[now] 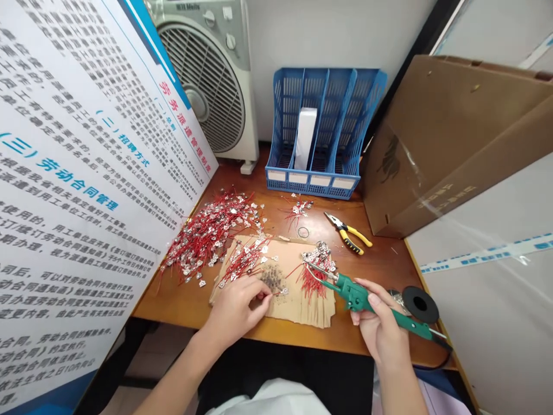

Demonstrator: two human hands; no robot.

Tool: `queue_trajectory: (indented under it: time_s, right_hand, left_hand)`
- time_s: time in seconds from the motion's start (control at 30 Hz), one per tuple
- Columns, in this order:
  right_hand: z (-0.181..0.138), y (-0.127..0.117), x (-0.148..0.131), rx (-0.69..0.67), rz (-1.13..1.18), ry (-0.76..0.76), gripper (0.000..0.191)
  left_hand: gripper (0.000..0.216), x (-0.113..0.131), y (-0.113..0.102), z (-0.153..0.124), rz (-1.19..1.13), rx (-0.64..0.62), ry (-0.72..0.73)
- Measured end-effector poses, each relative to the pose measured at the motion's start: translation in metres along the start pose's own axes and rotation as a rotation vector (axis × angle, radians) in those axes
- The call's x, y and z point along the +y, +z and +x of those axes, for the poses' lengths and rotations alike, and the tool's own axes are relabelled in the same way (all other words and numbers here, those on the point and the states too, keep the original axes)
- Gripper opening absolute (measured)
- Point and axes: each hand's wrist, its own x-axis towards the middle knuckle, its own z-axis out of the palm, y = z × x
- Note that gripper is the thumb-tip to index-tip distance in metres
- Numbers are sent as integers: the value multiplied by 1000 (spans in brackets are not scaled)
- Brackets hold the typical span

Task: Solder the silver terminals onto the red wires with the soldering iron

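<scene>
My right hand is closed round the green handle of a soldering iron, whose metal tip points left toward a small heap of red wires with metal tabs. My left hand rests on a brown cardboard sheet, fingers pinched on a red wire with a metal tab by a dark burnt patch. A big pile of red wires with silver tabs lies to the left on the wooden table.
Yellow-handled pliers lie behind the cardboard sheet. A black solder spool sits at the right. A blue file rack and a fan stand at the back. A printed board leans left, a cardboard box right.
</scene>
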Motion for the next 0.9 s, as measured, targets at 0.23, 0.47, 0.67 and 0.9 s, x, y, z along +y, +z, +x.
queue_trajectory:
  time_s: [0.23, 0.47, 0.67, 0.9]
  right_hand:
    - [11, -5, 12, 93, 92, -27, 31]
    - [10, -6, 12, 92, 104, 1, 34]
    - [15, -10, 15, 107, 127, 10, 35]
    - [15, -11, 16, 119, 146, 15, 34]
  left_hand:
    - [17, 2, -1, -2, 61, 52, 20]
    - [20, 2, 1, -4, 100, 149, 19]
    - [33, -1, 1, -4, 93, 190, 40]
    - [37, 3, 5, -9, 79, 257, 87]
